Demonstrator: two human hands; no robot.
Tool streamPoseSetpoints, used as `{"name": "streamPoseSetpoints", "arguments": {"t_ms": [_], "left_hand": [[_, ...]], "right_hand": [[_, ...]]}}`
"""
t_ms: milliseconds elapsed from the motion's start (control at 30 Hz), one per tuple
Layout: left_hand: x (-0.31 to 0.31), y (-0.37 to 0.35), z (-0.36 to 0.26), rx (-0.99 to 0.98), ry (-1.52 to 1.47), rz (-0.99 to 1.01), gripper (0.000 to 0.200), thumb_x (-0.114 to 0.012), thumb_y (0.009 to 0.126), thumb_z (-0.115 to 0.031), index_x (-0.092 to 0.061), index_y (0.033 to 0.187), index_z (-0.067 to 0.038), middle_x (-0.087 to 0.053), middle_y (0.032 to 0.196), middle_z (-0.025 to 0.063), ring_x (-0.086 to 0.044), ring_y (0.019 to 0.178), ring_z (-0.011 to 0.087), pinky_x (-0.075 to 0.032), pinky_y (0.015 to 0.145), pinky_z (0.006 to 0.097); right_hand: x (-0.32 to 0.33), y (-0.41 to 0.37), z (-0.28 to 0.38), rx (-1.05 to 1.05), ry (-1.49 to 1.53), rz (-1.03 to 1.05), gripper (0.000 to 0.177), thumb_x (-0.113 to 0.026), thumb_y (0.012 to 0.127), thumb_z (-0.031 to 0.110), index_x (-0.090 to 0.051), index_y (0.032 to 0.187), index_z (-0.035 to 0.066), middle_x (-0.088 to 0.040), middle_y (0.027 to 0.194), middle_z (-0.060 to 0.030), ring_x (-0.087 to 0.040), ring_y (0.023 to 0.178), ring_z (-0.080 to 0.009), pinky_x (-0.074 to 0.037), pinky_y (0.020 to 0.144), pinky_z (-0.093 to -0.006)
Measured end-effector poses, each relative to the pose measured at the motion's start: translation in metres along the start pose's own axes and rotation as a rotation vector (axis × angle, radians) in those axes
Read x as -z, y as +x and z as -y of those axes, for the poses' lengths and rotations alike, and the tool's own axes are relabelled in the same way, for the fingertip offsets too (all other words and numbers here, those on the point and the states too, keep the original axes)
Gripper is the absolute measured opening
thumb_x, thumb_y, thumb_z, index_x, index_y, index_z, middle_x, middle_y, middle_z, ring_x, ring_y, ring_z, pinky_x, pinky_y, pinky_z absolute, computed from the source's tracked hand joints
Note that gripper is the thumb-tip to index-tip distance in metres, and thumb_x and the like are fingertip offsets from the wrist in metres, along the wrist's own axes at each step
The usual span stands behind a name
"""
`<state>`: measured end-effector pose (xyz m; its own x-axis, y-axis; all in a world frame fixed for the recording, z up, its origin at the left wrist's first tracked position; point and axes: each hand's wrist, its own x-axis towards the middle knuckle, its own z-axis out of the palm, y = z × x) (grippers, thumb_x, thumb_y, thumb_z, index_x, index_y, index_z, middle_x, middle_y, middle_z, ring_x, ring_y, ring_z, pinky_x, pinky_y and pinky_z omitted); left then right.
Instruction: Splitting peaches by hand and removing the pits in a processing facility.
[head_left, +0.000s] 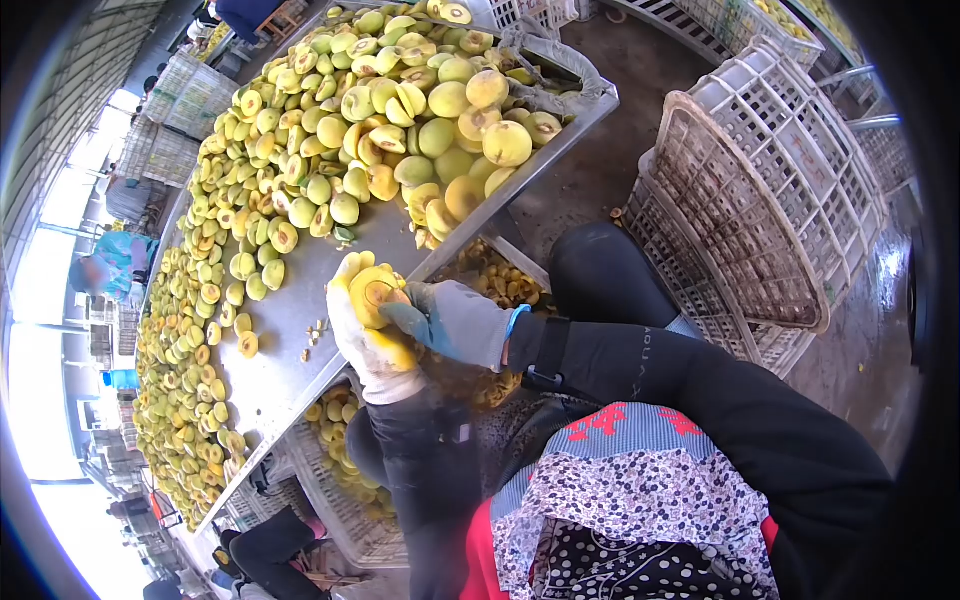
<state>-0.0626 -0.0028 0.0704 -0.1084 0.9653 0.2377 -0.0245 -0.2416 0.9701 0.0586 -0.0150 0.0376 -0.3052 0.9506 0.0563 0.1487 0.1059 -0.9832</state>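
Note:
My left hand (372, 345), in a white glove stained yellow, is closed around a yellow peach half (376, 292) near the table's edge. My right hand (455, 320), in a grey-blue glove, is closed with its fingertips against the same peach half. Whether a small tool sits in those right fingers is hidden. A curved line shows around the fruit's centre. Beyond my hands, a large heap of halved and whole yellow-green peaches (330, 130) covers much of the metal table (290, 345).
Stacked plastic crates (760, 190) stand on the right. Below the table edge are a crate (375, 545) with peach halves and a pile of brownish scraps (495, 275). A person in blue (125, 262) is at the far left side; another person's dark-clothed leg (270, 550) shows at lower left.

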Motion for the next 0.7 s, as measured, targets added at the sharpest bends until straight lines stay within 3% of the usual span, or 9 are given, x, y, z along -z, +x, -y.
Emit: {"name": "streamPoseSetpoints", "arguments": {"t_ms": [67,167,233,333,400,467,533,600,700], "left_hand": [[0.000,0.001,-0.004,0.220,-0.438,-0.066,0.034,-0.060,0.096,-0.016,-0.053,0.125,0.001,-0.061,0.117,0.0135,-0.064,0.100,0.0250,-0.055,0.088,0.0375],[-0.007,-0.001,-0.010,0.258,-0.314,-0.165,0.039,-0.049,0.100,-0.034,-0.053,0.122,-0.003,-0.060,0.113,0.0120,-0.062,0.091,0.0258,-0.052,0.077,0.0319],[-0.004,-0.004,-0.011,0.242,-0.232,-0.161,0.038,-0.049,0.100,-0.034,-0.054,0.122,-0.003,-0.060,0.112,0.0121,-0.062,0.091,0.0260,-0.052,0.077,0.0325],[0.005,-0.006,-0.002,-0.088,0.254,-0.019,0.039,-0.048,0.101,-0.036,-0.054,0.120,-0.002,-0.060,0.110,0.0122,-0.062,0.092,0.0262,-0.053,0.079,0.0342],[0.004,-0.008,-0.003,-0.311,0.582,0.049,0.034,-0.051,0.098,-0.027,-0.054,0.118,0.000,-0.061,0.110,0.0123,-0.062,0.094,0.0254,-0.053,0.082,0.0346],[0.001,-0.009,-0.013,-0.437,0.797,0.055,0.025,-0.056,0.093,-0.009,-0.055,0.114,0.005,-0.061,0.109,0.0124,-0.062,0.097,0.0235,-0.053,0.087,0.0341],[-0.010,-0.011,-0.024,-0.039,0.229,-0.074,0.024,-0.055,0.093,-0.009,-0.056,0.113,0.005,-0.060,0.106,0.0117,-0.063,0.096,0.0231,-0.053,0.088,0.0337],[-0.014,-0.011,-0.023,0.131,-0.061,-0.143,0.025,-0.054,0.094,-0.009,-0.057,0.114,0.004,-0.059,0.105,0.0113,-0.063,0.095,0.0227,-0.054,0.086,0.0339],[-0.012,-0.007,-0.014,0.091,-0.061,-0.105,0.026,-0.052,0.095,-0.011,-0.058,0.115,0.004,-0.059,0.104,0.0115,-0.063,0.093,0.0223,-0.055,0.081,0.0345]], "right_hand": [[0.004,-0.001,0.006,-0.011,-0.073,0.007,0.045,-0.049,0.102,0.042,-0.060,0.123,0.003,-0.070,0.101,-0.0218,-0.067,0.098,-0.0372,-0.051,0.083,-0.0409],[0.008,-0.001,0.006,0.013,-0.166,0.033,0.045,-0.049,0.101,0.044,-0.061,0.120,0.005,-0.069,0.098,-0.0227,-0.065,0.096,-0.0418,-0.051,0.081,-0.0445],[0.010,-0.001,0.006,0.026,-0.205,0.062,0.044,-0.049,0.100,0.044,-0.062,0.118,0.006,-0.069,0.097,-0.0230,-0.064,0.095,-0.0424,-0.051,0.079,-0.0460],[0.012,-0.003,0.008,0.068,-0.185,0.056,0.045,-0.050,0.099,0.046,-0.064,0.111,0.005,-0.068,0.094,-0.0227,-0.065,0.092,-0.0411,-0.051,0.078,-0.0462],[0.005,-0.005,0.001,0.155,-0.094,-0.015,0.050,-0.050,0.100,0.049,-0.065,0.101,0.002,-0.069,0.090,-0.0215,-0.067,0.086,-0.0382,-0.051,0.077,-0.0448],[-0.013,-0.006,-0.008,0.093,0.297,0.034,0.045,-0.052,0.101,0.045,-0.066,0.109,0.002,-0.071,0.097,-0.0129,-0.067,0.090,-0.0228,-0.052,0.080,-0.0361],[-0.034,-0.005,-0.021,0.038,0.576,0.060,0.043,-0.053,0.102,0.042,-0.066,0.112,0.002,-0.071,0.101,-0.0063,-0.063,0.094,-0.0124,-0.051,0.082,-0.0298],[-0.044,-0.002,-0.019,-0.006,0.743,0.073,0.042,-0.052,0.103,0.040,-0.066,0.111,0.001,-0.069,0.103,-0.0017,-0.057,0.097,-0.0068,-0.049,0.084,-0.0261],[-0.036,-0.002,-0.013,-0.131,0.740,0.145,0.038,-0.049,0.105,0.035,-0.066,0.112,0.001,-0.068,0.098,-0.0007,-0.058,0.095,-0.0079,-0.050,0.083,-0.0273]]}}
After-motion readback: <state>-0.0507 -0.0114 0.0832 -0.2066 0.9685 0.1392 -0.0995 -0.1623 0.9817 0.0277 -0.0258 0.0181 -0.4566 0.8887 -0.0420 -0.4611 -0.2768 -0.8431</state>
